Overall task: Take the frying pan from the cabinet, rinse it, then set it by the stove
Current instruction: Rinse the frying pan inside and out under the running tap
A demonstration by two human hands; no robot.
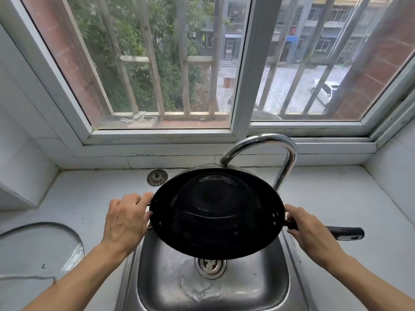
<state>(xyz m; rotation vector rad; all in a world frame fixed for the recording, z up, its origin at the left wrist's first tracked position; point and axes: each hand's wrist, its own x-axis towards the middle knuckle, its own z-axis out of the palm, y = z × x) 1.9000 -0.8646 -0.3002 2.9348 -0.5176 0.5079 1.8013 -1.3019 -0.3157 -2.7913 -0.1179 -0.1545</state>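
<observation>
A black frying pan (215, 212) hangs over the steel sink (157, 277), tilted toward me with a little water lying in its bowl. My left hand (125, 221) grips the small loop handle on the pan's left rim. My right hand (312, 232) holds the long black handle, whose end sticks out to the right. The chrome faucet (287, 153) arches over the pan's far rim; I see no water coming from its spout. Water streaks the sink floor around the drain (210, 267).
A metal drain strainer (157, 178) lies on the white counter behind the sink. A glass lid (40, 250) rests on the counter at the left. A barred window (170, 63) fills the wall behind, and tiled walls close in both sides.
</observation>
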